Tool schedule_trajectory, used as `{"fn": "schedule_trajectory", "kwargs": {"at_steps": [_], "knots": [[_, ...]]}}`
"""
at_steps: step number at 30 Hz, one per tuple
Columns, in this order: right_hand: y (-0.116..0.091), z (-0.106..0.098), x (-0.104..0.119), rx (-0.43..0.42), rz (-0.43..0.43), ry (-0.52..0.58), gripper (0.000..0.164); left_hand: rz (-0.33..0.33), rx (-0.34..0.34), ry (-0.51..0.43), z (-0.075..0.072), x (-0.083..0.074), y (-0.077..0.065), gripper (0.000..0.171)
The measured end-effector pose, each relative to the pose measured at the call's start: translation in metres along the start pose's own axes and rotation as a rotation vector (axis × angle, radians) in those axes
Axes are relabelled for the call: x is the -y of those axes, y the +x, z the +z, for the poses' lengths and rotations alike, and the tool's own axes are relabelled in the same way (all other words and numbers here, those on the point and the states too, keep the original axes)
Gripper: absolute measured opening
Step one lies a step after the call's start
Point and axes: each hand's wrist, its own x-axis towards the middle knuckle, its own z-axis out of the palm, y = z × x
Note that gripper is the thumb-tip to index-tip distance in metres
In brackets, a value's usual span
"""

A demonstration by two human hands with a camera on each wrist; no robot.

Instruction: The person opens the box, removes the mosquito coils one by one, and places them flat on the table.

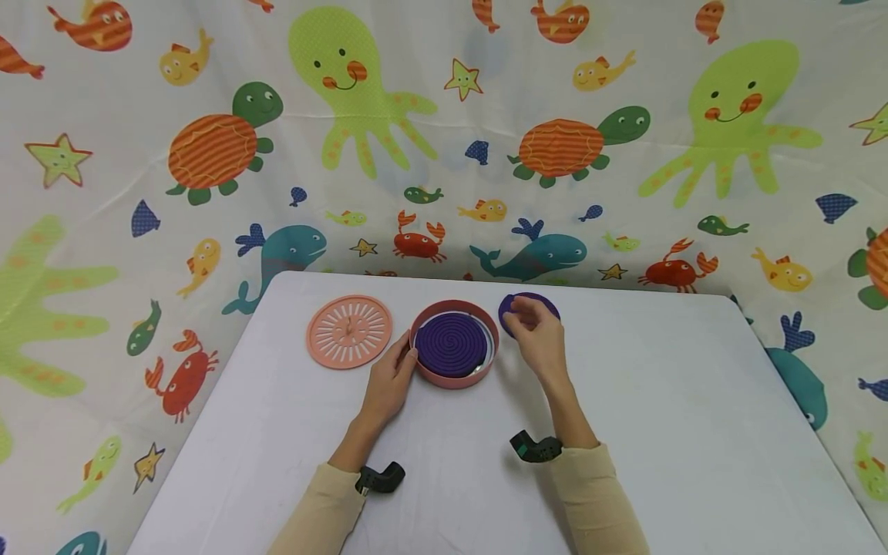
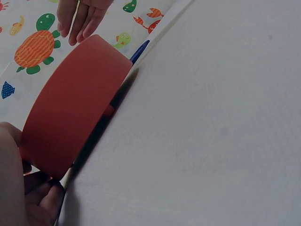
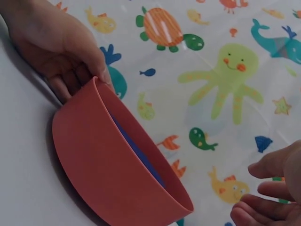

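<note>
My left hand (image 1: 388, 381) grips the left side of a round pink mosquito coil holder (image 1: 451, 381), thumb at its rim and fingers low against its side. Inside lies a dark purple spiral mosquito coil (image 1: 451, 344), with a whitish lining showing around its edge. In the left wrist view the smooth outer wall of the holder (image 2: 77, 103) fills the middle. My right hand (image 1: 539, 335) hovers over a second purple coil (image 1: 550, 302) to the right, partly covering it. Its fingers are loosely bent with nothing between them, as the right wrist view of that hand (image 3: 277, 188) shows.
A pink slotted round lid (image 1: 333, 343) lies flat left of the holder, a small upright piece at its centre. Everything sits near the back edge of a white-covered table (image 1: 694, 432). Behind it hangs a curtain (image 1: 444, 116) printed with sea animals.
</note>
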Motion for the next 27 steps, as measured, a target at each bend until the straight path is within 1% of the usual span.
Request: {"fn": "schedule_trajectory", "kwargs": {"at_steps": [5,14,21,27], "knots": [[-0.002,0.004,0.001,0.012,-0.033,-0.013,0.038,0.006,-0.002,-0.005,0.0,0.0,-0.001,0.05],[-0.004,0.008,0.0,0.044,-0.046,-0.019,0.041,0.014,0.004,-0.025,0.0,-0.001,-0.001,0.05],[-0.005,0.012,-0.001,0.046,-0.063,-0.029,0.038,0.016,0.0,-0.013,0.0,-0.001,-0.001,0.051],[-0.007,0.014,-0.002,0.076,-0.068,-0.043,0.041,0.015,-0.001,0.005,0.0,0.0,-0.002,0.051]]}}
